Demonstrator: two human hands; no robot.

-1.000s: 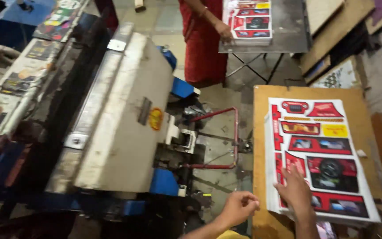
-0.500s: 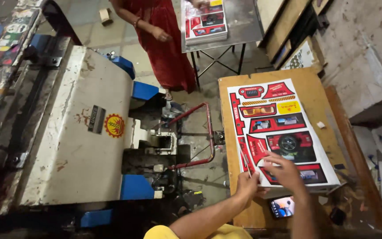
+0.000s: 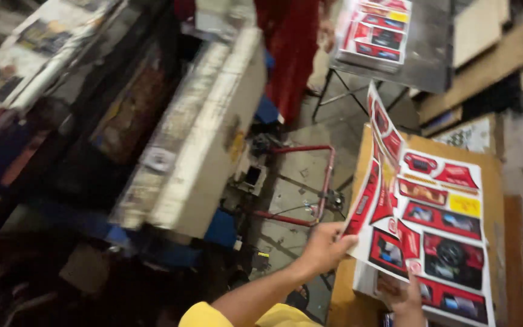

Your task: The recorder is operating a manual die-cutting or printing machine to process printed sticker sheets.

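Note:
My left hand [image 3: 327, 248] grips the near left edge of a printed red-and-white card sheet [image 3: 384, 181] and holds it lifted and tilted up off the stack of same sheets [image 3: 449, 224]. The stack lies on a brown wooden table [image 3: 497, 175] at the right. My right hand [image 3: 402, 298] rests low on the stack's near edge, its fingers under the raised sheet; whether it grips is unclear. A yellow sleeve shows at the bottom.
A big worn cream-coloured press machine [image 3: 201, 139] with blue parts fills the left and middle. A red metal pedal frame [image 3: 310, 181] stands on the floor between. Another person in red [image 3: 292, 54] stands by a metal table [image 3: 431, 54] holding more printed sheets [image 3: 373, 33].
Both hands lay on the flat stack earlier; now my left hand has taken hold of the top sheet and lifted its left side up. The view has swung left.

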